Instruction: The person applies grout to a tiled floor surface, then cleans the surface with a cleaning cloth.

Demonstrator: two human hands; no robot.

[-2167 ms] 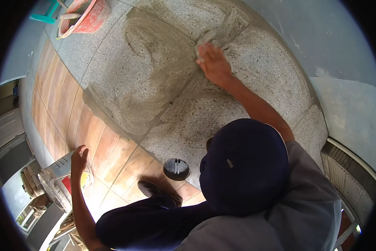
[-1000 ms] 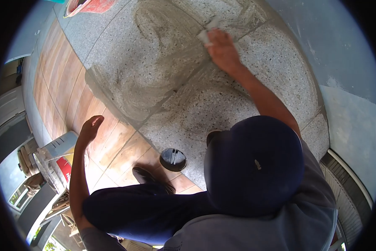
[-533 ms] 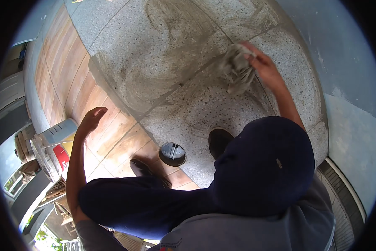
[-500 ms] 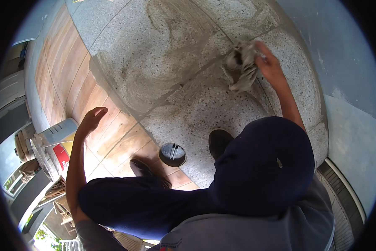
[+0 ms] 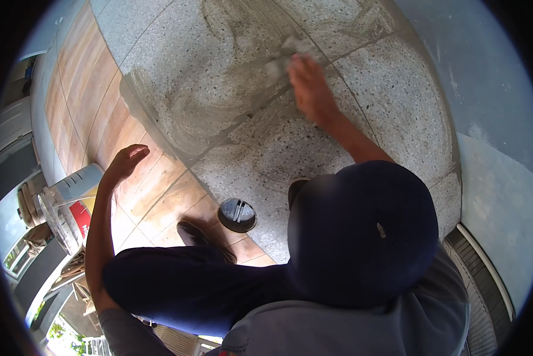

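Note:
My right hand (image 5: 314, 92) presses a greyish rag (image 5: 296, 52) onto the speckled tile floor (image 5: 391, 89). Hand and rag are both smeared by motion, and the fingers cover part of the cloth. Brown-grey smears of grout (image 5: 242, 32) streak the tiles and run along the joints around it. My left hand (image 5: 128, 161) hangs over the wood-look tiles at the left, its fingers loosely bent and a little apart, with nothing in them. My left forearm rests by my bent knee (image 5: 159, 279).
A round drain hole (image 5: 237, 215) lies between my shoes, at the border of the two floors. A bucket (image 5: 79, 187) stands beyond my left forearm. A blue wall (image 5: 498, 113) bounds the right side, with a ribbed strip (image 5: 477, 279) along its foot.
My right hand has swept the rag leftward and slightly away from me across the tiles. The left hand has barely moved, and the view has shifted a little.

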